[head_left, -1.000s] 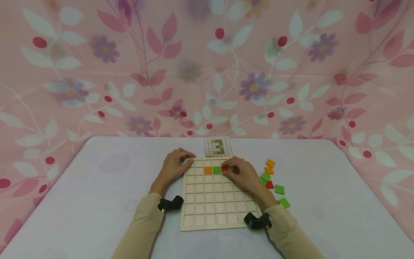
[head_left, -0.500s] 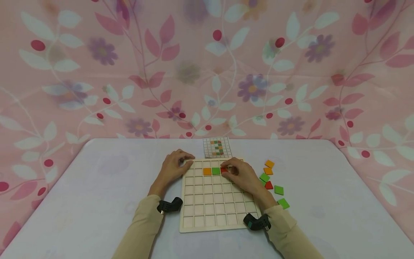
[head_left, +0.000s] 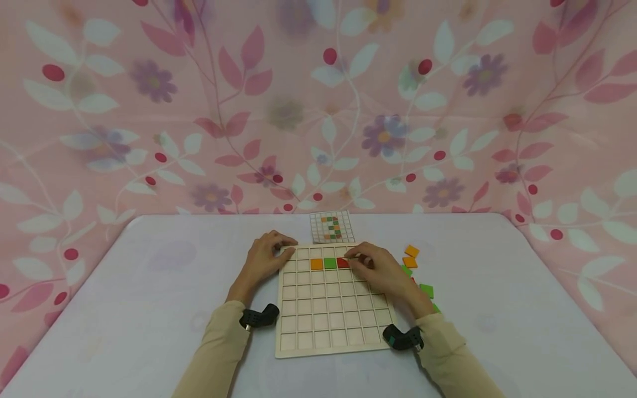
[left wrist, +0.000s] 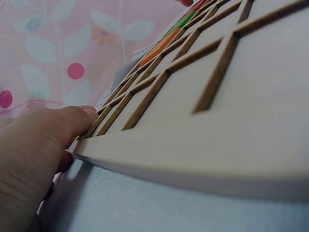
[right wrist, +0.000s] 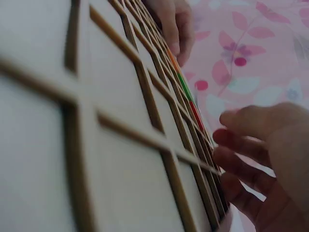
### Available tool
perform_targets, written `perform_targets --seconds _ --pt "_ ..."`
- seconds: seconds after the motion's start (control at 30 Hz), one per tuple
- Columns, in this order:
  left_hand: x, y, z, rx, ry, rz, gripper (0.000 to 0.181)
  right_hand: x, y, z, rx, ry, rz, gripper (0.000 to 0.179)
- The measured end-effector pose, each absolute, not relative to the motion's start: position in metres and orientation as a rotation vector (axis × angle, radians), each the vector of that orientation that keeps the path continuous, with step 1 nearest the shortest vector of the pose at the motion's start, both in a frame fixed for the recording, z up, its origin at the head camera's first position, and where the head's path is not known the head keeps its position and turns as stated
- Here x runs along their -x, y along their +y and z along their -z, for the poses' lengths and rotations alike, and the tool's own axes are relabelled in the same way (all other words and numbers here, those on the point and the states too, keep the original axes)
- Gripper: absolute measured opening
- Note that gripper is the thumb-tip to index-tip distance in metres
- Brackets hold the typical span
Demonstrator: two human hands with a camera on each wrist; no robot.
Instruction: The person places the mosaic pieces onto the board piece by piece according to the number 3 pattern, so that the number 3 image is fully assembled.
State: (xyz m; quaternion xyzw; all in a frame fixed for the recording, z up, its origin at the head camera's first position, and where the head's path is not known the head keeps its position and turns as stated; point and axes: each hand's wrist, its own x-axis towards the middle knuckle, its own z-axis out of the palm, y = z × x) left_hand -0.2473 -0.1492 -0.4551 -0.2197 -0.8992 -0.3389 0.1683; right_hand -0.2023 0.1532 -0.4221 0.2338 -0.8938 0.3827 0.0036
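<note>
A pale wooden grid board (head_left: 323,335) lies on the table. An orange tile (head_left: 317,264), a green tile (head_left: 330,263) and a red tile (head_left: 343,262) sit side by side in one of its upper rows. My left hand (head_left: 264,258) holds the board's far left corner; in the left wrist view its thumb (left wrist: 77,120) lies over the frame, other fingers below the edge. Just right of the red tile is my right hand (head_left: 380,268), its fingers loosely bent with nothing between them. The right wrist view shows its thumb and fingertips (right wrist: 223,157) apart, beside the board's surface.
Behind the board lies a printed card (head_left: 332,226) with a coloured grid pattern. Loose orange tiles (head_left: 411,251), green tiles (head_left: 426,291) and a red one lie right of the board, some hidden by my right arm. A floral cloth (head_left: 318,110) hangs behind the table.
My right hand has let go of the red tile and shifted slightly right, uncovering more of it. My left hand stays at the board's corner.
</note>
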Motion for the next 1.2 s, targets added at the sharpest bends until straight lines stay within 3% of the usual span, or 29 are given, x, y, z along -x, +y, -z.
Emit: perform_targets --seconds 0.43,0.83,1.2 --pt "0.245 -0.148 0.452 0.586 -2.614 0.982 0.014 0.191 0.205 0.411 -0.647 -2.775 -1.250 0.023" --pt "0.245 -0.149 0.449 0.578 -2.637 0.988 0.014 0.166 0.243 0.420 -0.679 -2.655 -1.132 0.014" --pt "0.245 -0.149 0.449 0.580 -2.638 0.983 0.014 0.145 0.271 0.422 -0.753 -2.583 -1.124 0.024"
